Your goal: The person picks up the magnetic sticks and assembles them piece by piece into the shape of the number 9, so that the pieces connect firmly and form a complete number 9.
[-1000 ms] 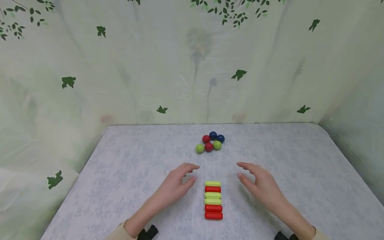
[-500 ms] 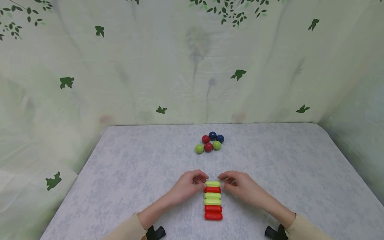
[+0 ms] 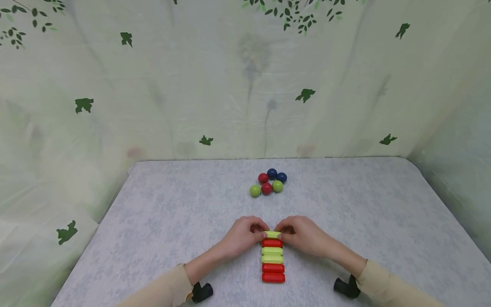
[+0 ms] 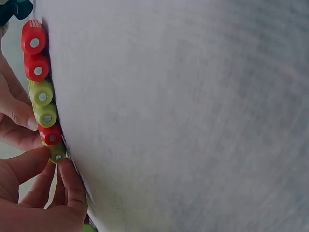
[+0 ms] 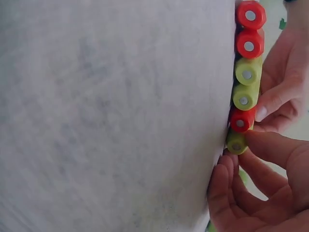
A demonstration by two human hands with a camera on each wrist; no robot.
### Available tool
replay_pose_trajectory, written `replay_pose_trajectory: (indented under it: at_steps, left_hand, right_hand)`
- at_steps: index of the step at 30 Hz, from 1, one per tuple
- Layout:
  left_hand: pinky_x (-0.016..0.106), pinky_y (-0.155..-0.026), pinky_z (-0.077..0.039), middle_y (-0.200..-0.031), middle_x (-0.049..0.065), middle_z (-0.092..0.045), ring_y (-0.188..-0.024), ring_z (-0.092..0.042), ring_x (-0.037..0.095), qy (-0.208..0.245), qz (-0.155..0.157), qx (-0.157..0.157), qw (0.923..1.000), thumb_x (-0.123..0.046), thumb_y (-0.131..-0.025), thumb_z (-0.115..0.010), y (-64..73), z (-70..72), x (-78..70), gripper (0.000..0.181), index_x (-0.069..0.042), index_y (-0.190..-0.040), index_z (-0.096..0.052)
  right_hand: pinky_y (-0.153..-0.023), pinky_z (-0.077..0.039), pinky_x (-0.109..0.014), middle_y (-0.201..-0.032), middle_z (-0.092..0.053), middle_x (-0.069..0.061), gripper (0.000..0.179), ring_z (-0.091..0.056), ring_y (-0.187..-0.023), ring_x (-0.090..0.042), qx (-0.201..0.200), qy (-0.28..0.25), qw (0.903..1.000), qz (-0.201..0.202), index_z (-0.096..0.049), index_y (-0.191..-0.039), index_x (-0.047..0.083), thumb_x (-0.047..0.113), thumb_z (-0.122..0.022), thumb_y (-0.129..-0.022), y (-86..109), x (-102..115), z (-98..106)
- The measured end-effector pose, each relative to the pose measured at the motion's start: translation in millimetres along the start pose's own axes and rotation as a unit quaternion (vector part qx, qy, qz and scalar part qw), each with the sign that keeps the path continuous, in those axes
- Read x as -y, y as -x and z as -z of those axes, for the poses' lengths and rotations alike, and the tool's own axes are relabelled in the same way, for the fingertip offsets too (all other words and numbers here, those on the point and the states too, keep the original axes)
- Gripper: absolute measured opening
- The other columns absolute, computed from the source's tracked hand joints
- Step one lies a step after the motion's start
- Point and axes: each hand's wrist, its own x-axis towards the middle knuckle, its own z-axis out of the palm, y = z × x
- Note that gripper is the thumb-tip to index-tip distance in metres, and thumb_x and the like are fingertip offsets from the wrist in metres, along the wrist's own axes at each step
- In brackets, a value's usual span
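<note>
"While the left hand (image 3: 245,235) and the right hand (image 3: 305,236) are facing each other low over the counter (image 3: 184,204), what are they doing?"

"Both are pinching the same thing. The left hand's thumb and fingers are clamping one end of the far yellow-green piece (image 3: 272,235), and the right hand's are clamping the other."

"Where is that piece sitting?"

"It is forming the far end of a straight row of six, running toward the person. Just beside it a single red piece (image 3: 272,243) is lying, then two more yellow-green pieces (image 3: 272,259), then two red pieces (image 3: 273,268) nearest the person. I cannot tell whether the held one is touching the counter."

"What are the wrist views adding?"

"They are showing the row end-on, with a pale round disc (image 4: 35,43) marking the end of each piece."

"And what is lying beyond the hands?"

"Six glossy balls are clustering farther back: two dark blue balls (image 3: 272,173), two red balls (image 3: 266,189) and two green balls (image 3: 255,191). Behind them a pale backdrop (image 3: 215,81) printed with dark green leaves is hanging."

"How are the arms looking?"

"Beige sleeves (image 3: 165,285) are covering the forearms, and a black device (image 3: 202,293) is showing by each wrist."
</note>
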Motion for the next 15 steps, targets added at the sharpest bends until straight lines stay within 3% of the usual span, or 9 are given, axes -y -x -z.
replay_pose_trajectory:
  at_steps: [6,15]
  left_hand:
    - [0.026,-0.067,-0.047,-0.082,-0.003,-0.064,-0.075,-0.056,0.014,-0.009,-0.004,-0.019,0.9998,-0.009,-0.091,-0.068,-8.9,6.3,-1.3,0.01,-0.011,-0.099,-0.073]
    - [0.029,-0.071,-0.05,-0.085,-0.001,-0.066,-0.079,-0.058,0.015,-0.004,0.008,-0.072,0.9974,-0.01,-0.09,-0.07,-35.6,18.0,-0.5,0.01,-0.007,-0.1,-0.074]
  right_hand:
    - [-0.071,-0.051,-0.029,-0.086,-0.064,0.009,0.012,-0.058,-0.078,-0.013,-0.001,-0.016,0.9999,-0.002,-0.073,-0.103,0.013,0.012,-0.068,-0.092,-9.0,1.3,8.1]
    - [-0.071,-0.051,-0.029,-0.084,-0.064,0.005,0.012,-0.058,-0.076,-0.015,-0.045,-0.025,0.9987,-0.004,-0.073,-0.101,0.01,0.007,-0.068,-0.091,-35.7,-2.8,19.0]
